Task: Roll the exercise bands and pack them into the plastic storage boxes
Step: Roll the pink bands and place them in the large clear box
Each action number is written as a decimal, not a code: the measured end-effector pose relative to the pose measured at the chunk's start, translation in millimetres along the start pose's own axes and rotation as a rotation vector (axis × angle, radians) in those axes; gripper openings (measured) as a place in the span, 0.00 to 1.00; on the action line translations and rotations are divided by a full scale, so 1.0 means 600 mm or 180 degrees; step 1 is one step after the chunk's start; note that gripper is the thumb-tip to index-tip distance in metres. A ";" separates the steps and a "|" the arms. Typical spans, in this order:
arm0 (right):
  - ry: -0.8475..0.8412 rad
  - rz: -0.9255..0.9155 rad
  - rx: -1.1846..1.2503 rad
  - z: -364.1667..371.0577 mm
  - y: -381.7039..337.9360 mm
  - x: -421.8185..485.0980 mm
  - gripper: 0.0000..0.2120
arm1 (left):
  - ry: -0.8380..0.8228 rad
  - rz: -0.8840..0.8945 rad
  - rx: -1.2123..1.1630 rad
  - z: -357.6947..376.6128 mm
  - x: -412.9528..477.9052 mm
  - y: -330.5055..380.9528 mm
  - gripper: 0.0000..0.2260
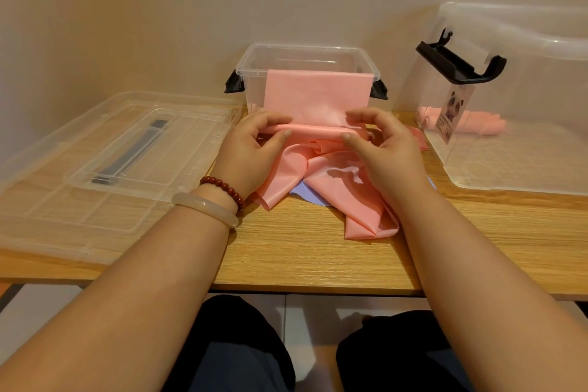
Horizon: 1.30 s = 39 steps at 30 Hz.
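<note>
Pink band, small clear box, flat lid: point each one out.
pink band (313, 131): head view, middle of its rolled edge.
small clear box (256, 92): head view, left front wall.
flat lid (63, 200): head view, near left panel.

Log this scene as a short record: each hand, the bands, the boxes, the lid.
left hand: pinches rolled edge of pink band
right hand: pinches the same edge
pink band: hangs over small box front rim, rest crumpled on table
purple band: partly under pink band
small box: open, back centre
large box: right, second pink band inside
lid: flat, left
</note>
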State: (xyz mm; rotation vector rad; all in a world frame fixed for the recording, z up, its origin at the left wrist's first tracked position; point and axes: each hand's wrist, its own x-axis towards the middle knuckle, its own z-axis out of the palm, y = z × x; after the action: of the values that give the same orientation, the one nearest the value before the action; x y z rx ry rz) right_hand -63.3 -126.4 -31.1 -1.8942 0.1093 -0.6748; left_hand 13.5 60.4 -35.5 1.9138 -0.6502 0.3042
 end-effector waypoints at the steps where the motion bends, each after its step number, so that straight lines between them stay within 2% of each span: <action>1: 0.0012 0.0000 -0.0040 0.001 0.000 0.001 0.12 | 0.0004 0.0008 -0.0014 0.000 0.000 0.001 0.08; 13: 0.0295 -0.0095 -0.0322 -0.002 0.005 0.007 0.06 | -0.0058 0.0009 -0.0126 0.000 0.002 -0.001 0.11; 20: 0.0386 -0.0100 -0.0329 -0.004 0.002 0.004 0.09 | 0.0034 -0.0080 -0.0210 -0.001 0.001 0.005 0.08; 25: 0.0183 -0.0053 -0.0282 -0.004 0.001 0.002 0.11 | 0.0022 -0.0127 -0.0259 -0.001 0.000 0.005 0.09; 29: 0.0237 -0.0166 -0.0375 -0.002 0.001 0.003 0.05 | 0.0075 -0.0169 -0.0320 0.000 0.000 0.004 0.09; 32: 0.0311 -0.0275 -0.0546 -0.001 0.002 0.005 0.02 | 0.0047 -0.0233 -0.0329 0.000 0.000 0.003 0.13; 39: 0.0376 -0.0089 -0.0397 0.000 0.006 0.005 0.05 | 0.0128 -0.0229 -0.0533 0.002 -0.002 0.005 0.10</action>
State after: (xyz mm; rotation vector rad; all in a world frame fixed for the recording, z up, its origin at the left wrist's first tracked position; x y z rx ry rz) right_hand -59.9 -128.9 -33.0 -1.9773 0.2047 -0.8154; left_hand 10.7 58.9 -34.4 1.7623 -0.5610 0.2345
